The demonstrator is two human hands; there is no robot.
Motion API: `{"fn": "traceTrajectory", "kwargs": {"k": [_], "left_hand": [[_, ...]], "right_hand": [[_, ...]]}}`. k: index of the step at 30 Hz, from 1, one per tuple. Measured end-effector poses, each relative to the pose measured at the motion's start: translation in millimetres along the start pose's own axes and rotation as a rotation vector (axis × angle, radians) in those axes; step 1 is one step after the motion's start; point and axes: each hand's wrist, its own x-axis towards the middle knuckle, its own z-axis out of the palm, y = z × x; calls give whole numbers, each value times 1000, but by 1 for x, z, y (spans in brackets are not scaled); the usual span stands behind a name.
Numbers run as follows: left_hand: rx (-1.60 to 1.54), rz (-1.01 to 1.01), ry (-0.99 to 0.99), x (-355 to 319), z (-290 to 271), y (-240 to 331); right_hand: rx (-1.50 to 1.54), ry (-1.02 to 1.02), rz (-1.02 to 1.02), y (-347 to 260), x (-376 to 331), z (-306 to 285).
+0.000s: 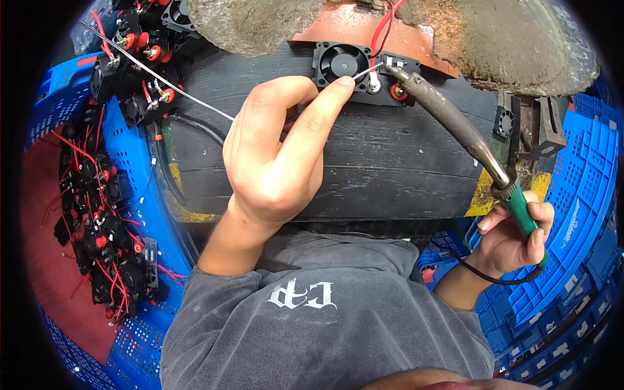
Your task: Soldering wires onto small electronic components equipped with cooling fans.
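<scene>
My left hand (pixel 276 153) pinches a thin silvery solder wire (pixel 172 86) between thumb and forefinger. Its short end reaches the white-and-metal contacts (pixel 394 63) on a black fan panel (pixel 374 97). A green-handled soldering iron (pixel 452 120) is gripped in my right hand (pixel 504 244), its tip at the same contacts, touching or nearly so. The panel carries a small black cooling fan (pixel 343 64), a metal ring lug (pixel 373 82) and a red terminal (pixel 398 91). Red wires (pixel 382 29) rise from it past the orange-brown sheet (pixel 364 26) behind.
Similar fan panels (pixel 133 107) crowd the bench's far left. Blue perforated crates (pixel 123 146) stand left and right; the left one holds a heap of wired fan units (pixel 104 221). A metal bracket (pixel 549 127) and crusted brown slabs (pixel 526 45) border the dark bench (pixel 390 162).
</scene>
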Motion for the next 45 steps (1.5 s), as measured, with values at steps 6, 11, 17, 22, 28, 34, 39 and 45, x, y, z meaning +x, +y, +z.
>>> {"fn": "traceTrajectory", "kwargs": {"k": [6, 11, 17, 22, 28, 34, 39, 45], "left_hand": [[-16, -19, 4, 1, -2, 2], [-17, -15, 43, 1, -3, 3], [10, -64, 45, 2, -6, 4], [18, -44, -5, 5, -10, 9], [-13, -16, -23, 1, -5, 6], [-22, 32, -41, 1, 1, 2], [-21, 24, -28, -1, 4, 1], [-39, 1, -45, -1, 3, 2]], "right_hand": [[26, 16, 0, -1, -2, -1], [46, 44, -5, -3, -5, -2], [46, 124, -23, -1, -9, -7], [49, 134, -23, 0, -9, -9], [46, 169, -9, 3, -8, -10], [76, 139, -8, 9, -5, -10], [81, 95, -11, 13, -6, -13], [102, 88, 3, 14, -6, -14]]}}
